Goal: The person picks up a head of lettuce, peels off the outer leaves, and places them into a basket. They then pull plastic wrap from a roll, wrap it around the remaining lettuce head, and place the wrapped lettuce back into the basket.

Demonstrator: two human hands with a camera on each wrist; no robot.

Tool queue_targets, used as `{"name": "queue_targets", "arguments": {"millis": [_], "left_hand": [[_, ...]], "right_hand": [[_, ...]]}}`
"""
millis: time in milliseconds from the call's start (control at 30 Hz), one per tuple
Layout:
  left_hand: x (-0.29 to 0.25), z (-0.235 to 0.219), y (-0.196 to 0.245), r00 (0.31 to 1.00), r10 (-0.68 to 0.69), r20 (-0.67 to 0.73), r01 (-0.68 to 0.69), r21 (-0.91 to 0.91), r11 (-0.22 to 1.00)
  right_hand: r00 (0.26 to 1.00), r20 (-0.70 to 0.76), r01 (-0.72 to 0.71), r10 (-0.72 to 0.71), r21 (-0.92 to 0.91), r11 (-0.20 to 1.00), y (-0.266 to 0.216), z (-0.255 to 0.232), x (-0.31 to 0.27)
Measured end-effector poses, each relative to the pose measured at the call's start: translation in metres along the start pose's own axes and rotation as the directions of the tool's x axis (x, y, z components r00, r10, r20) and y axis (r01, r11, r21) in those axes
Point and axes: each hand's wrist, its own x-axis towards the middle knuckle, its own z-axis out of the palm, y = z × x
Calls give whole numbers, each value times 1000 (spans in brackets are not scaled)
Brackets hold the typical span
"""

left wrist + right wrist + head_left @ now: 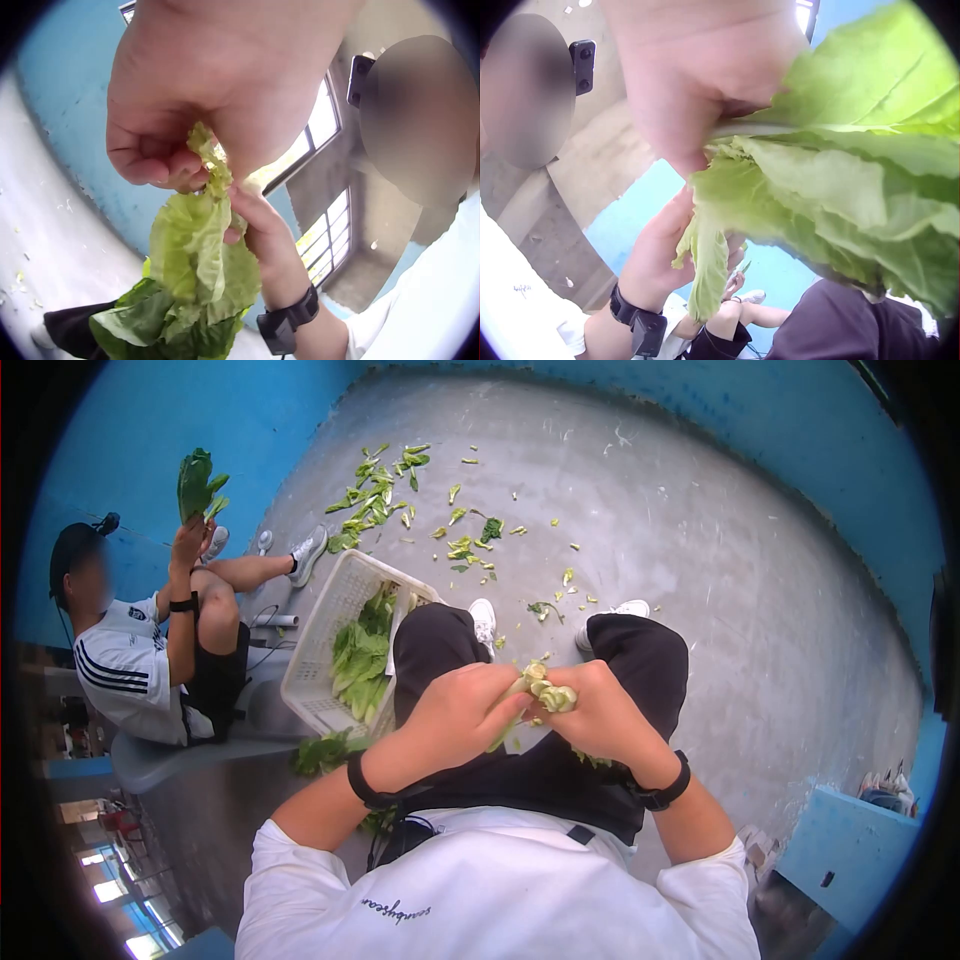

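Note:
A bunch of leafy greens (555,698), its pale stem ends facing up, is in my right hand (608,718) above the lap. In the right wrist view the right hand (705,75) grips the stems, and broad light-green leaves (832,195) spread out from it. My left hand (450,710) meets it at the stem ends, thumb and fingers curled in. A small crinkled leaf (210,161) sits pinched between left thumb and fingers in the left wrist view, beside the bunch. Palm sides of both hands are partly hidden.
A white plastic crate (318,635) with green leaves (358,660) stands beside my left knee. Leaf trimmings (372,500) lie scattered over the grey floor (690,530). Another person (130,640) sits at left, raising greens (197,485). A blue box (848,850) is at lower right.

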Motion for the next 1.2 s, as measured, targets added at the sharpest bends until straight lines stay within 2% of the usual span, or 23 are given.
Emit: {"name": "queue_targets", "arguments": {"millis": [133,200,233,300,333,400,500,533,600,633,700,767,833,933,967,1033,1100,1133,1200], "left_hand": [[2,1,0,1000,1,-24,-2,-56,998],[3,-1,-3,1000,2,-20,-4,-97,995],[3,-1,-2,998,-68,-11,64,-184,981],[4,0,3,980,-200,19,194,-349,917],[4,5,5,963,-261,64,253,-542,801],[3,15,9,921,-343,186,334,-829,448],[-2,15,-10,904,-338,263,396,-815,424],[-2,14,-11,918,-314,244,374,-799,472],[-1,11,-9,942,-265,206,324,-761,562],[0,8,-10,941,-210,265,338,-748,571],[1,2,-10,920,-95,380,359,-721,592],[4,-1,-1,911,-95,401,379,-727,573],[4,2,-4,898,-90,431,405,-730,550],[3,2,-10,948,-49,314,198,-466,862],[1,0,-7,961,-47,271,127,-286,950],[1,-2,1,983,-6,184,-13,102,995],[2,5,0,991,12,134,-30,140,990],[1,5,-2,994,11,112,-31,172,985],[5,9,-2,988,-41,149,39,18,999]], "right_hand": [[1000,-16,-2,1,-33,999,-1,-1,1],[996,-86,23,-21,25,999,1,2,2],[992,-121,38,-31,53,998,1,4,3],[990,-137,35,-39,-35,999,-1,4,5],[988,-145,31,-43,-79,996,-1,3,6],[986,-155,53,-61,-55,997,-1,5,5],[990,-142,22,-22,0,1000,3,-2,4],[991,-132,0,3,22,1000,5,-6,3],[978,-207,0,23,107,994,1,-12,6],[969,-244,1,36,150,989,-1,-15,8],[986,-162,61,-36,152,987,2,-16,11],[985,-81,165,-155,145,976,5,-12,14],[984,-49,176,-172,98,979,8,-15,14],[987,-21,161,-160,75,984,8,-15,13],[988,-6,152,-152,68,986,9,-16,13],[994,8,110,-110,40,993,10,-18,11],[999,5,45,-45,-7,999,10,-18,10],[1000,-14,-14,15,31,999,8,-17,10],[996,-57,-72,73,14,997,5,-17,10]]}}
